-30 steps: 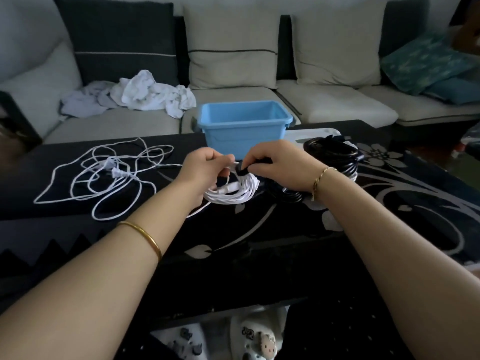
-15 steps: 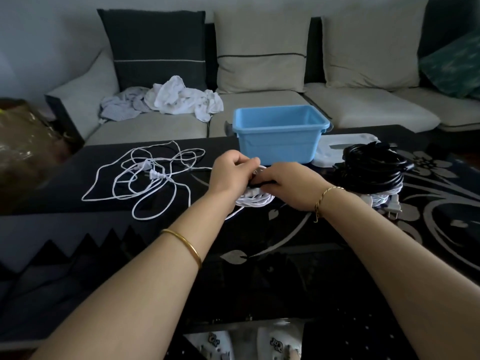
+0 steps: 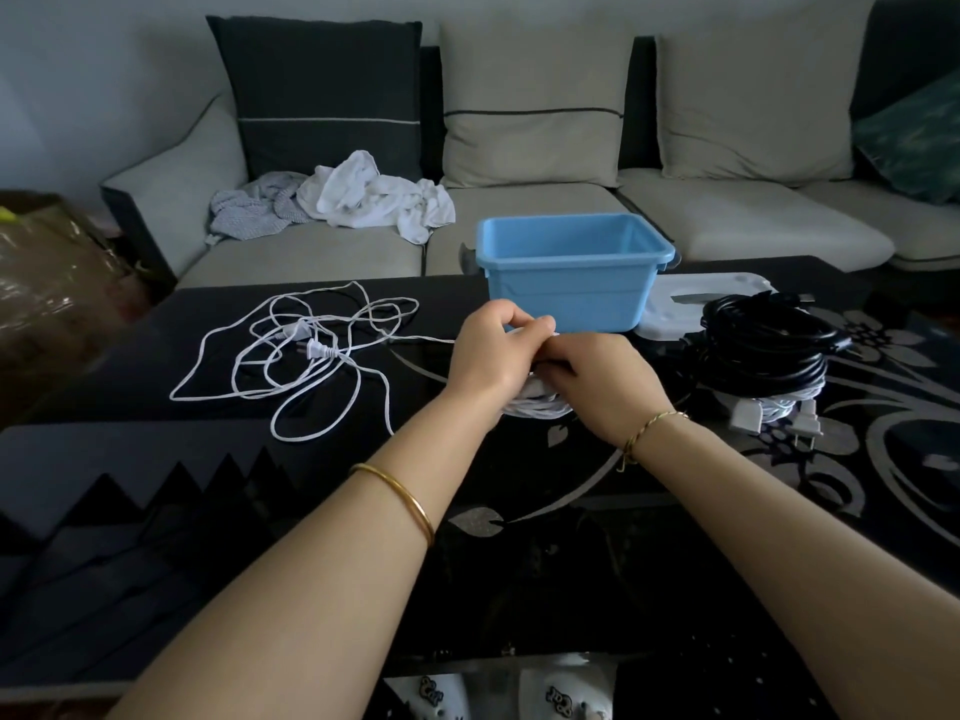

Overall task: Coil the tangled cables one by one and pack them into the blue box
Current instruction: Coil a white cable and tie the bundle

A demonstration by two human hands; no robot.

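Both hands meet over a coiled white cable [image 3: 540, 407] on the black table, just in front of the blue box [image 3: 571, 288]. My left hand [image 3: 493, 350] grips the top of the coil with curled fingers. My right hand [image 3: 597, 376] pinches a dark tie or strap across the coil. The coil is mostly hidden under the hands. A loose tangle of white cable [image 3: 306, 356] with a plug lies to the left, and a strand runs from it to the coil. The blue box looks empty from here.
A coiled black cable [image 3: 769, 345] sits on a white coil with plugs [image 3: 763, 413] at the right. A white lid [image 3: 691, 304] lies beside the box. A sofa with cushions and crumpled cloths [image 3: 363, 200] stands behind the patterned black table [image 3: 519, 511].
The camera has turned left and drawn nearer. Both hands have stayed on the white coil, the right hand's fingers working the dark tie across it.
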